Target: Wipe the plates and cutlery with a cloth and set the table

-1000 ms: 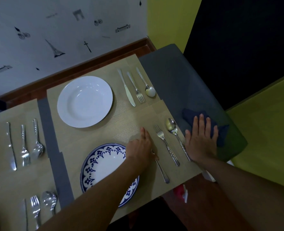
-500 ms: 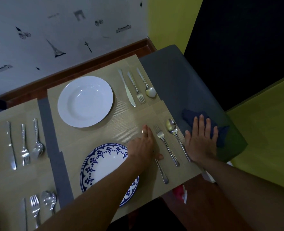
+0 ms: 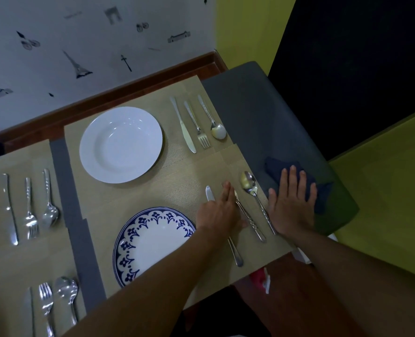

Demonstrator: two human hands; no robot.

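My left hand lies over a table knife on the near placemat, just right of the blue-patterned plate. The blade tip shows past my fingers and the handle sticks out below my palm. A fork lies right beside it, its tines hidden under my fingers. Further right lies a spoon. My right hand rests flat, fingers spread, on a dark blue cloth on the grey table surface.
A white plate sits on the far placemat with a knife, fork and spoon beside it. Two more cutlery sets lie at left and bottom left. The table edge is near my right wrist.
My left hand has slid a little to the right, now covering the fork's tines, and the knife's blade tip has come into view. My right hand stays on the cloth.
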